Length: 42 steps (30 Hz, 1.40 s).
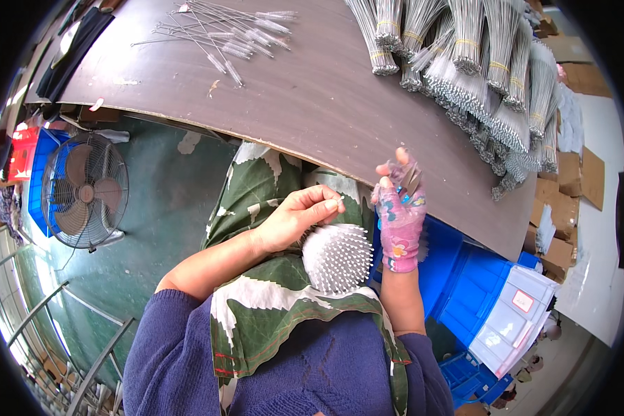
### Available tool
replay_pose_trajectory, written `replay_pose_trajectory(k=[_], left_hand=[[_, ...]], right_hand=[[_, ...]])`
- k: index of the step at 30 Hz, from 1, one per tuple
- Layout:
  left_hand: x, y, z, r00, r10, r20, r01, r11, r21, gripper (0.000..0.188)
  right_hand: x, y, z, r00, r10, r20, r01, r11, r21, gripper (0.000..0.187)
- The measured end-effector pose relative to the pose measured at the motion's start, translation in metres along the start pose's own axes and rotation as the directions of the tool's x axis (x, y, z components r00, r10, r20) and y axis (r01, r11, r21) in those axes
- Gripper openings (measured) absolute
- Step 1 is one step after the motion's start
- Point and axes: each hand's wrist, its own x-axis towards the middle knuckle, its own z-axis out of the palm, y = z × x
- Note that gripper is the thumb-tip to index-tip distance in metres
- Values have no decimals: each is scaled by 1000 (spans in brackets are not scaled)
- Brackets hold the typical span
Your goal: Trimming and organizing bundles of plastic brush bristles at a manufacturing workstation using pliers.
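My left hand is closed in a pinch, thumb against forefinger, above my lap. A tiny pale tip shows at its fingertips, too small to name. Below it, a bundle of thin brushes lies in my lap, its white bristles and round pale ends facing up. To the right of the bundle is my right hand, in a pink patterned fingerless glove. Some of its fingers curl around a small metal-bladed tool with a bit of blue; its thumb and forefinger point up, apart from the bundle.
Loose wire brushes lie on the brown table; many tied bundles are heaped at its right. Blue bins stand right of my lap. A floor fan stands left, near a metal rail. Cardboard boxes are far right.
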Motion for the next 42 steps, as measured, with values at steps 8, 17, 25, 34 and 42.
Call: replay_pose_trajectory(k=[8,17,25,34,42], left_hand=[[-2,-3,-7,988,155,-28,-157,982,-103,14],[-1,152,27,691,722,27,-711,686,-152,15],[24,74,-8,995,-7,-98,7,1000,1,18],[26,45,-28,996,-81,-44,74,986,-152,17],[25,52,-25,997,-71,-44,66,992,-107,18]], right_hand=[[-19,58,-13,628,581,518,-738,656,158,21],[-32,54,-2,707,520,479,-612,790,46,27],[0,23,17,979,113,168,-112,994,-16,21],[11,34,31,979,83,187,-87,996,10,21],[12,36,34,978,15,209,-19,1000,19,17]])
